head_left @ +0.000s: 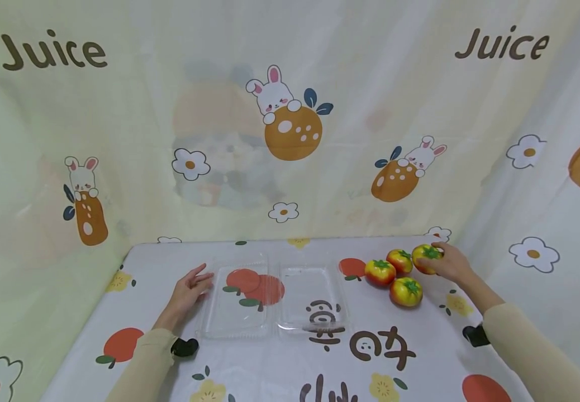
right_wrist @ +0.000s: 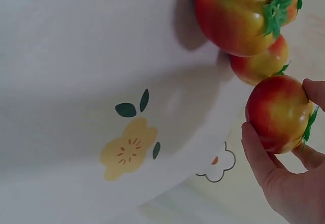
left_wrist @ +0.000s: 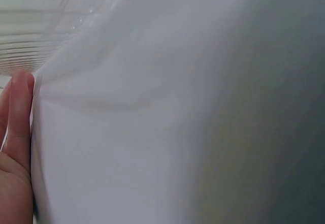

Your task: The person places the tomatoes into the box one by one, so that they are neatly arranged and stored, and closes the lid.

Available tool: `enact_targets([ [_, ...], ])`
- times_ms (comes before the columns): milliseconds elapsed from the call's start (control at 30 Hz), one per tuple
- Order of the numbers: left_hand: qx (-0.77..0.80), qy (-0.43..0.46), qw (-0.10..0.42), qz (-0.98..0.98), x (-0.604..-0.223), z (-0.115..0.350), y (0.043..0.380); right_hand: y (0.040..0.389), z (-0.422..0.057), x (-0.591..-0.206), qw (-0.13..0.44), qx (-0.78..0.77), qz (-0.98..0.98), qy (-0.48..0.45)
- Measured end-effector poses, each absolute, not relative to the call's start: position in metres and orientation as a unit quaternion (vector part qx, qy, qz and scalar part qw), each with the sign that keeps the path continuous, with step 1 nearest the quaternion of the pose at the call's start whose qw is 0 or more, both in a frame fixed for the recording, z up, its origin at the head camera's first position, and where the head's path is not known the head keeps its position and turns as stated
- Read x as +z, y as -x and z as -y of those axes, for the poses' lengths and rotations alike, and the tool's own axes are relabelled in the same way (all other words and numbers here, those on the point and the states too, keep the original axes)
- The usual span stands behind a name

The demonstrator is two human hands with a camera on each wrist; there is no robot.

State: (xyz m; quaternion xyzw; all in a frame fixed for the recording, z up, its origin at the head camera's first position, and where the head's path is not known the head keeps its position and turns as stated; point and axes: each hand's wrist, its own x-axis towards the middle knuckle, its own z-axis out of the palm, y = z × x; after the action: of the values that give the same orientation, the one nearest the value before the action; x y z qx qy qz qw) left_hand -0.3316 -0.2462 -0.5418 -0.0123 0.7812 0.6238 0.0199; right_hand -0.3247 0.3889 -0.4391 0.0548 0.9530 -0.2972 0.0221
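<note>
At the far right of the table, my right hand (head_left: 452,263) grips a red-and-yellow tomato (head_left: 427,258) with a green top. Thumb and fingers sit round its sides in the right wrist view (right_wrist: 279,113). Beside it are three similar tomatoes: one on the left (head_left: 380,272), one behind (head_left: 399,261) and one in front (head_left: 406,292). A clear plastic clamshell container (head_left: 273,324) lies unfolded in mid-table, both halves showing the cloth beneath. My left hand (head_left: 186,293) is at its left edge, fingers fairly straight; the fingertips meet the ribbed wall (left_wrist: 23,56) in the left wrist view.
A white printed cloth (head_left: 250,368) covers the table; the red fruits, flowers and lettering on it are flat prints. A patterned curtain (head_left: 229,223) rises behind the table's back edge and along both sides. Dark wrist devices (head_left: 185,347) show at both sleeves.
</note>
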Motion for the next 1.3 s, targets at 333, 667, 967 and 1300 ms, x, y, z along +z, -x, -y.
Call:
enact_targets([
  [333,0.621,0.008,0.018,-0.784,-0.543,0.246,0.332,0.326,-0.365,-0.426,0.016,-0.294,-0.955,-0.023],
  [667,0.614,0.015,0.017,-0.789,-0.543,0.245,0.331,0.329,-0.327,-0.420,0.013,-0.302,-0.953,0.023],
  [967,0.613,0.014,0.016,-0.790,-0.542,0.246,0.331,0.331,-0.295,-0.419,0.008,-0.306,-0.950,0.053],
  [1300,0.616,0.021,0.016,-0.787,-0.542,0.245,0.333,0.332,-0.273,-0.421,0.006,-0.301,-0.950,0.078],
])
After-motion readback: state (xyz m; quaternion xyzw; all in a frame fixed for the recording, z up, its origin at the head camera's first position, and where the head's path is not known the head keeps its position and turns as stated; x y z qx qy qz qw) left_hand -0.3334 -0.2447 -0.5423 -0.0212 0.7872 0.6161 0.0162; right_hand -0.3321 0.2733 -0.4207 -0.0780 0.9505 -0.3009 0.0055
